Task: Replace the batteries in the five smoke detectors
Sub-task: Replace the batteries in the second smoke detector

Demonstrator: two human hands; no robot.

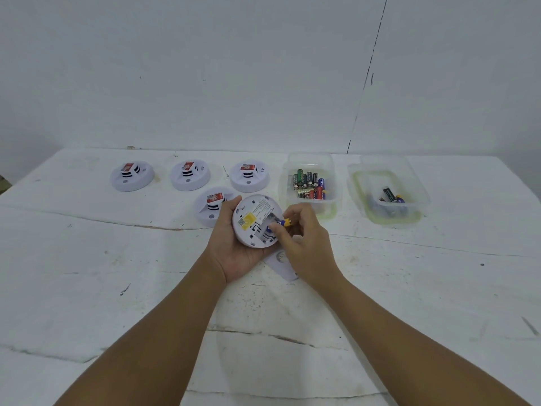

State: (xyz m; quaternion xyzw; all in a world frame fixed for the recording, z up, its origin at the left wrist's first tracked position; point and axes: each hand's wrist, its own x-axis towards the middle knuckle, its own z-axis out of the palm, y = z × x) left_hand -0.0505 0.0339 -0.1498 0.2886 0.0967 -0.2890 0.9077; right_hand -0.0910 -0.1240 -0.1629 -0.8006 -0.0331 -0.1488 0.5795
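The light is bright, even and cool, so my arms throw only soft, pale shadows on the white table (409, 288). I see no strong glare. The wide lens bends the table edges, and small print is blurred and the picture looks a little soft.

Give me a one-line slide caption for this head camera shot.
Left hand holds an upturned smoke detector while the right hand pinches a battery at its open compartment.
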